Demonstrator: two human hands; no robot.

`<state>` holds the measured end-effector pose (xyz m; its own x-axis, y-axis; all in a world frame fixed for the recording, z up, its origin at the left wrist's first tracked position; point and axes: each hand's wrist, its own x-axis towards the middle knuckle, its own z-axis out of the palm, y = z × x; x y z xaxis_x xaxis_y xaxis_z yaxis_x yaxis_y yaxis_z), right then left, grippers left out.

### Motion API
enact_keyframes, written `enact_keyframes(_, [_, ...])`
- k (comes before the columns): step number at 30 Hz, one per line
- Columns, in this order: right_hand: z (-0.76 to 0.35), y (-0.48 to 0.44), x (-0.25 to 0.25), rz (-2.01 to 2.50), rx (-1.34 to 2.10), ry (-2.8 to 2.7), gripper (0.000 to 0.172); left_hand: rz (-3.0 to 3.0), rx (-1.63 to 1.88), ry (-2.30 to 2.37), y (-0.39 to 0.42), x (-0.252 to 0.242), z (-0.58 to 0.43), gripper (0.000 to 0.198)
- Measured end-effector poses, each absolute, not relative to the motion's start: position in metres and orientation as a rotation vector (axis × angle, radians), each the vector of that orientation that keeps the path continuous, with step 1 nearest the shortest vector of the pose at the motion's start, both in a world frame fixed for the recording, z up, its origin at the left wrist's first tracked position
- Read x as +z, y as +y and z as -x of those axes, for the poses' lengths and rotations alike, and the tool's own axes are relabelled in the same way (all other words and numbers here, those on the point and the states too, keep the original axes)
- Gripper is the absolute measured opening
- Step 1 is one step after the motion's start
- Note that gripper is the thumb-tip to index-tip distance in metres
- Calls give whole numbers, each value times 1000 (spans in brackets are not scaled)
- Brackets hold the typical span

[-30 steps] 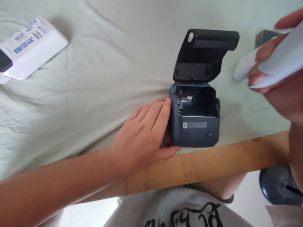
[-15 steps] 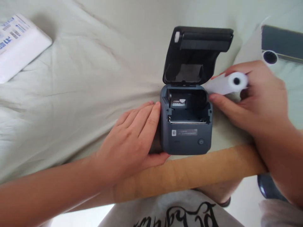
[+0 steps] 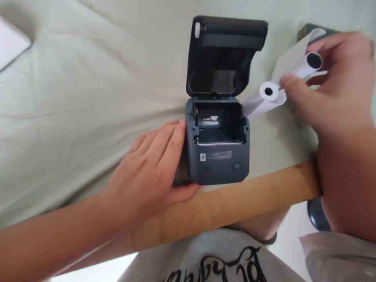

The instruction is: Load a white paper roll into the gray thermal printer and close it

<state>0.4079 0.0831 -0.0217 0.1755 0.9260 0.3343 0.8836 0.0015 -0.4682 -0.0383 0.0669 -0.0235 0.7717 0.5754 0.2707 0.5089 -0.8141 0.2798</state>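
Note:
A dark grey small printer (image 3: 219, 162) stands at the table's near edge with its lid (image 3: 226, 51) flipped up and its paper bay bare inside. My left hand (image 3: 152, 168) grips the printer's left side, fingers flat along it and thumb at the front corner. My right hand (image 3: 331, 94) is up at the right of the printer, fingertips pinched on a white paper roll (image 3: 268, 91) whose hollow end faces me. A loose strip of paper runs off the roll. The roll hangs just beside the lid's right hinge, outside the bay.
A pale wrinkled cloth (image 3: 88, 98) covers the table, and a wooden edge (image 3: 235, 203) runs along the front. A dark device with a round ring (image 3: 314, 60) lies behind my right hand. A white box corner (image 3: 11, 43) shows at top left.
My right hand brought the paper roll down from the far right to beside the printer's open lid. My left hand stayed on the printer's side. The view shifted right.

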Motion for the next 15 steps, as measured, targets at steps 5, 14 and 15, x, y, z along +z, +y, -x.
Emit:
enact_keyframes(5, [-388, 93, -31, 1589, 319, -1853, 52, -2775, 504, 848, 65, -25, 38, 93])
enact_keyframes(14, [-375, 86, -32, 1594, 129, -1827, 48, -2744, 514, 858, 66, -25, 36, 98])
enact_keyframes(15, [-378, 87, -34, 1622, 127, -1809, 50, -2737, 516, 854, 65, -25, 36, 99])
